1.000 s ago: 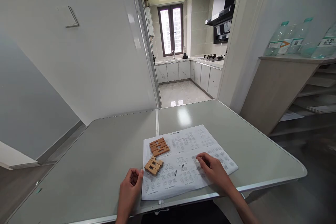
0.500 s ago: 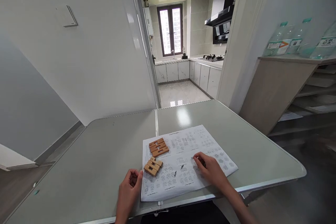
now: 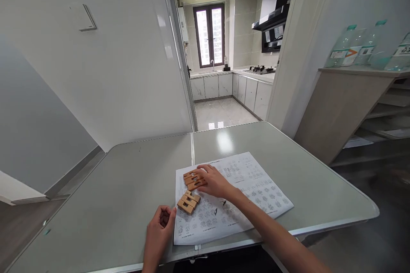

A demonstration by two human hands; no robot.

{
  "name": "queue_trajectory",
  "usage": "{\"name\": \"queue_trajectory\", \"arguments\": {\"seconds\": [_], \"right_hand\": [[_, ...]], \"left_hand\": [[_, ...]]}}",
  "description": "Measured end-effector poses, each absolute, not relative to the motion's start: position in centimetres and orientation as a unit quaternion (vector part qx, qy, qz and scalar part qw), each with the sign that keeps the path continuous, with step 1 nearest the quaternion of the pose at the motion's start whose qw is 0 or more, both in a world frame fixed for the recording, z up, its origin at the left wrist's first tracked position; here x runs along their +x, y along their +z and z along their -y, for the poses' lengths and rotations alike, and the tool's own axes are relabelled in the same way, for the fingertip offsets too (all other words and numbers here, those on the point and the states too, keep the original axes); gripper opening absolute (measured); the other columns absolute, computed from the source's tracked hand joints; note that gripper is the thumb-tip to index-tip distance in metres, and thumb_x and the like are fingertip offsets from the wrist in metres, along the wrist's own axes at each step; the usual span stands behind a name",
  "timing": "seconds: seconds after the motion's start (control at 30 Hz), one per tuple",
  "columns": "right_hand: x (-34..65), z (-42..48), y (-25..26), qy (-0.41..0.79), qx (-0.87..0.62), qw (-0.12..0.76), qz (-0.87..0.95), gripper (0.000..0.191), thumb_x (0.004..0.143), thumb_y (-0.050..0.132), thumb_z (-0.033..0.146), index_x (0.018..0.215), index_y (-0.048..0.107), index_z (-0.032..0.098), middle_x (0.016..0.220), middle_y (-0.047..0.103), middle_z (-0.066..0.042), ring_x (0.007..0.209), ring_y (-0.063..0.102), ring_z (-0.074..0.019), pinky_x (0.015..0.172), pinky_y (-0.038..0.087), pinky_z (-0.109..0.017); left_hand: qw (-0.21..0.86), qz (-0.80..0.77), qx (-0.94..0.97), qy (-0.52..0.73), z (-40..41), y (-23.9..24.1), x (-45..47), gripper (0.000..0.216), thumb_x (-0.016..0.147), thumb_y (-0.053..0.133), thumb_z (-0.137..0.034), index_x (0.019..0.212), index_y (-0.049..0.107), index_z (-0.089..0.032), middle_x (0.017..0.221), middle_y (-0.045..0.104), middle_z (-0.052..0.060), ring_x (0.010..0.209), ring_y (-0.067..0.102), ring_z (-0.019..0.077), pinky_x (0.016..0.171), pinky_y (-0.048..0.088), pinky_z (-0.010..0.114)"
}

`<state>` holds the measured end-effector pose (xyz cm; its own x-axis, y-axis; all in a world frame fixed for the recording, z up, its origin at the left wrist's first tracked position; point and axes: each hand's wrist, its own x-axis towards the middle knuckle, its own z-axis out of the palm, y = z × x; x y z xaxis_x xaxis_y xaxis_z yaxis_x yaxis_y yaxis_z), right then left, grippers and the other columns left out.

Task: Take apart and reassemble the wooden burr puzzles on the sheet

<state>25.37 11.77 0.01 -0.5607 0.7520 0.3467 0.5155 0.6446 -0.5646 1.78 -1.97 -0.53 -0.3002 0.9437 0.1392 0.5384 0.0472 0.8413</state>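
A printed sheet of diagrams [image 3: 243,192] lies on a grey-green table [image 3: 128,187]. Two groups of notched wooden blocks rest on the sheet's left part: a far group [image 3: 192,178] and a near group [image 3: 188,203]. My right hand [image 3: 214,180] reaches across the sheet, and its fingers close over the far group of blocks. My left hand [image 3: 159,226] rests at the sheet's near left corner, loosely curled with the thumb against the paper's edge, and nothing shows inside it.
The table's near edge [image 3: 224,243] runs just below the sheet. A white wall stands to the left, a kitchen doorway lies straight ahead, and a wooden shelf unit [image 3: 352,106] with water bottles [image 3: 352,47] stands on the right.
My right hand has moved left from the sheet's middle to the far group of wooden blocks and closed on them. My left hand has stayed in place.
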Motion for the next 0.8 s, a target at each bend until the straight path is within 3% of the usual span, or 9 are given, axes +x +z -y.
{"name": "queue_trajectory", "arguments": {"seconds": [0.13, 0.4, 0.8], "right_hand": [[24.2, -14.1, -0.5, 0.219, -0.333, 0.24, 0.885, 0.071, 0.079, 0.086, 0.036, 0.142, 0.055, 0.028, 0.153, 0.051, -0.011, 0.143, 0.044, -0.0342, 0.117, 0.036, -0.051], [23.4, -15.9, -1.1, 0.225, -0.339, 0.213, 0.888, 0.069, 0.08, 0.083, 0.053, 0.139, 0.059, 0.027, 0.143, 0.06, -0.012, 0.132, 0.055, -0.0347, 0.111, 0.042, -0.049], [27.7, -13.4, -2.3, 0.216, -0.41, 0.253, 0.849, 0.062, 0.087, 0.076, 0.05, 0.141, 0.057, 0.025, 0.145, 0.057, -0.012, 0.136, 0.048, -0.0334, 0.114, 0.04, -0.05]], "left_hand": [[0.245, -0.685, 0.539, 0.424, 2.1, -0.4, 1.9, 0.044, 0.079, 0.067, -0.065, 0.075, 0.055, -0.023, 0.067, 0.052, -0.004, 0.061, 0.051, 0.0155, 0.057, 0.042, 0.022], [0.246, -0.691, 0.538, 0.416, 2.0, -0.8, 1.7, 0.046, 0.08, 0.065, -0.068, 0.075, 0.054, -0.023, 0.066, 0.052, -0.004, 0.06, 0.05, 0.0157, 0.056, 0.042, 0.022], [0.247, -0.687, 0.536, 0.425, 2.1, -0.6, 1.8, 0.046, 0.08, 0.065, -0.067, 0.074, 0.055, -0.023, 0.066, 0.051, -0.004, 0.06, 0.05, 0.0158, 0.055, 0.041, 0.022]]}}
